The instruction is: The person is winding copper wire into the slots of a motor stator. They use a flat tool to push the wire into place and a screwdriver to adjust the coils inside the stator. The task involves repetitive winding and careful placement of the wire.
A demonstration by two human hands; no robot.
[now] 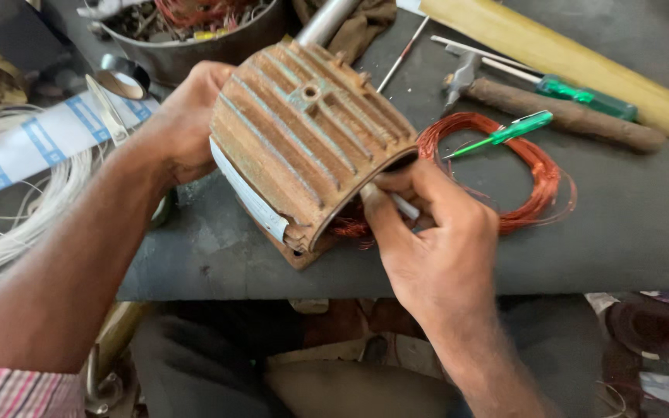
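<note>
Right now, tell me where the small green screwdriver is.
In the head view, the small green screwdriver lies on the dark table, upper right, across the coil of copper wire, just beyond the right hand and below the hammer.

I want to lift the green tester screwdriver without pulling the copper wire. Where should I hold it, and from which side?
Probably grip the green handle from above, at its right end. The thin metal tip points left and the screwdriver lies across the copper wire coil, so lift it straight up.

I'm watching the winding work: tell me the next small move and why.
Probably push the white strip further into the housing mouth: the right hand pinches it at the rim, part still outside, while the left hand steadies the housing, tilted on the table.
</note>
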